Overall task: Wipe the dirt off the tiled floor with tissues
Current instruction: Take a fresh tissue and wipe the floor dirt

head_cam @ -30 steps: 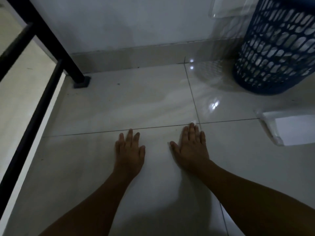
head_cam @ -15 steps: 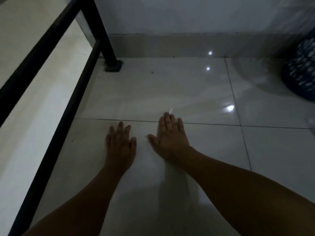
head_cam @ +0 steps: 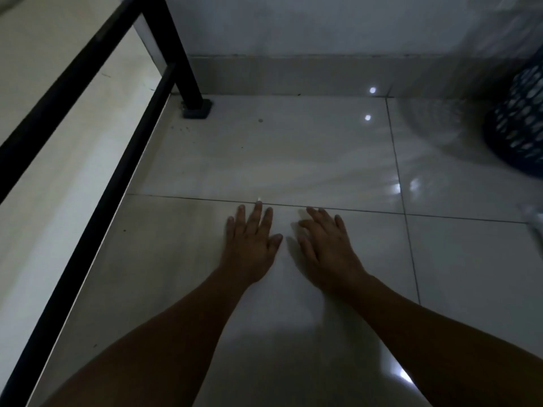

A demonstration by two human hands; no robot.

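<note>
My left hand (head_cam: 252,240) lies flat on the glossy pale tiled floor (head_cam: 293,160), fingers straight, its fingertips at the grout line. Just to the right, my right hand (head_cam: 326,245) also rests palm down with its fingers spread. A faint pale patch (head_cam: 296,220) shows by the right index finger; whether it is a tissue I cannot tell. A tiny white fleck (head_cam: 259,199) sits at the left middle fingertip. Dark specks of dirt (head_cam: 260,120) dot the far tile, more near the post base. A white tissue pack (head_cam: 531,214) peeks in at the right edge.
A black metal railing (head_cam: 88,183) runs along the left, its post (head_cam: 197,108) standing near the wall skirting (head_cam: 293,74). A dark blue perforated basket (head_cam: 517,124) stands at the far right. Beyond the railing there is a lower pale surface.
Both hands have slid to the right over the near tile and now lie closer together. The view has swung left, so the basket and tissue pack have shifted to the right edge.
</note>
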